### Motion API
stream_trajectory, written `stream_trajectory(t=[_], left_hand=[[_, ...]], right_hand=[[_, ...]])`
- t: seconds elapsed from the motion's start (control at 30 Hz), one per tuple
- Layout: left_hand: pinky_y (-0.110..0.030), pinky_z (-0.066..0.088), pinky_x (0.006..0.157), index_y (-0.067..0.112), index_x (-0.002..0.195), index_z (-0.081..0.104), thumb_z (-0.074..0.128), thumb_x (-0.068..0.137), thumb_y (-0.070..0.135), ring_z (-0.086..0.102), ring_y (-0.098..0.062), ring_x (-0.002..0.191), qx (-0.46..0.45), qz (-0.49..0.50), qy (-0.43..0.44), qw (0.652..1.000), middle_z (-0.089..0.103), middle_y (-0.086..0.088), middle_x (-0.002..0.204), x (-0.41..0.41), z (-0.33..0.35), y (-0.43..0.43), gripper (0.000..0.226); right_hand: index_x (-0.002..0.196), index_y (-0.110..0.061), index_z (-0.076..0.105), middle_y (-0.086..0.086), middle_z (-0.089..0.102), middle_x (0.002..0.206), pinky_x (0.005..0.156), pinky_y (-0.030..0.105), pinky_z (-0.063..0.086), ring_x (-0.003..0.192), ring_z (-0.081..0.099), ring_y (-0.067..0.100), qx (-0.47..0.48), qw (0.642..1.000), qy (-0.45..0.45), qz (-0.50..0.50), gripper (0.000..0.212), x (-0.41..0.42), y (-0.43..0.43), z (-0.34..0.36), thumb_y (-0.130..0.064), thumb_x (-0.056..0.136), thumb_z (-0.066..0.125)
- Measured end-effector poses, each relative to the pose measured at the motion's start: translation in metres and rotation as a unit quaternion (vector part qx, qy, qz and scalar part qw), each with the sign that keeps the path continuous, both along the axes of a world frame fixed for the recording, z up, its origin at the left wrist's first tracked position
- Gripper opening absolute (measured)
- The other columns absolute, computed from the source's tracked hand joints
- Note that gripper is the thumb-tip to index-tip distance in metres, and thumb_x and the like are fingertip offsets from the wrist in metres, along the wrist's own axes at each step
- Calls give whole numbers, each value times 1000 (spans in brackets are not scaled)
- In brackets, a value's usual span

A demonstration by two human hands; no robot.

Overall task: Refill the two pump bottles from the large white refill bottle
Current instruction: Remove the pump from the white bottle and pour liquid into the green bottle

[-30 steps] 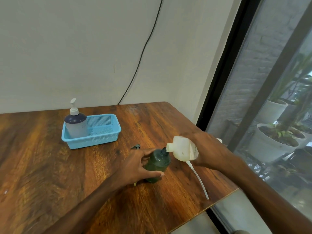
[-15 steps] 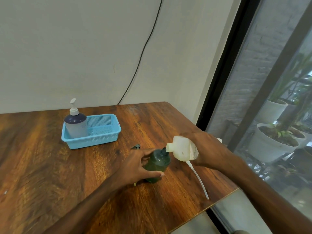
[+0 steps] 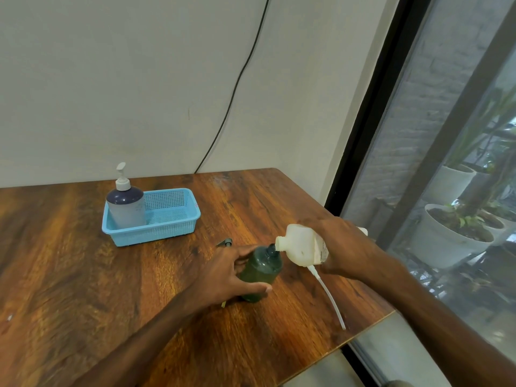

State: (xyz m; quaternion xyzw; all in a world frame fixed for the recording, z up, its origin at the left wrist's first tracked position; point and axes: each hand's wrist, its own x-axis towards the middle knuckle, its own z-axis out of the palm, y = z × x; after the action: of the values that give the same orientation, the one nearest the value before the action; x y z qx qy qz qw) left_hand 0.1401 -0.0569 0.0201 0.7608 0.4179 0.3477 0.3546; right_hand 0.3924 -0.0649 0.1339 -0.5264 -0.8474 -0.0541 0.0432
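Observation:
My left hand (image 3: 227, 275) grips the green pump bottle (image 3: 261, 270), which stands upright on the wooden table (image 3: 83, 289) with its pump off. My right hand (image 3: 342, 250) holds the large white refill bottle (image 3: 300, 244) tipped on its side, its spout against the green bottle's open neck. A white tube (image 3: 328, 297) hangs below the refill bottle and reaches the table near its right edge. The second pump bottle (image 3: 125, 206), grey with a white pump, stands in the left end of a blue basket (image 3: 173, 219). A dark pump head (image 3: 225, 243) lies on the table behind my left hand.
The table's right edge runs close beside my right arm, with a dark window frame (image 3: 363, 129) and potted plants (image 3: 458, 233) beyond. A black cable (image 3: 237, 79) hangs down the wall behind the table.

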Motion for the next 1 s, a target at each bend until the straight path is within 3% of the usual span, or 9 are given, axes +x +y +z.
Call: stream_trajectory(t=[0.13,0.33,0.47,0.6,0.73,1.0], left_hand=[[-5,48,95,29,144,57,96,73,31,58,19,117,-1,6,3,1000,65,24,130,-1,0,-1,82],[-4,48,95,33,140,56,95,74,27,59,20,116,-5,4,4,1000,63,34,123,0,1,-1,77],[-9,50,99,31,143,57,96,74,29,60,15,118,-6,3,2,1000,66,25,131,1,1,-1,79],[-7,50,97,32,142,57,95,74,29,59,19,117,-7,3,4,1000,65,27,130,1,2,-2,79],[-16,53,103,28,146,57,96,74,31,60,14,120,-9,3,3,1000,67,20,135,1,3,-2,82],[-1,47,90,29,145,55,95,75,27,56,27,111,-10,4,6,1000,59,38,120,1,5,-4,80]], right_hand=[[140,-22,55,4,64,126,96,47,53,113,63,28,-1,1000,2,0,77,0,0,0,-17,69,84],[140,-22,55,3,65,125,94,47,54,111,64,28,4,1000,-4,3,76,-1,0,0,-20,70,85],[140,-23,55,2,65,125,94,47,54,111,64,27,3,1000,0,5,76,1,1,0,-21,70,84],[140,-25,54,1,64,125,94,46,54,111,63,26,7,1000,0,6,79,1,1,0,-21,68,85],[140,-24,55,1,65,124,94,46,54,111,63,26,12,1000,-3,10,80,2,2,-1,-21,67,86],[140,-26,55,-1,64,123,94,44,53,110,63,24,11,1000,-5,6,77,4,3,-2,-22,69,85]])
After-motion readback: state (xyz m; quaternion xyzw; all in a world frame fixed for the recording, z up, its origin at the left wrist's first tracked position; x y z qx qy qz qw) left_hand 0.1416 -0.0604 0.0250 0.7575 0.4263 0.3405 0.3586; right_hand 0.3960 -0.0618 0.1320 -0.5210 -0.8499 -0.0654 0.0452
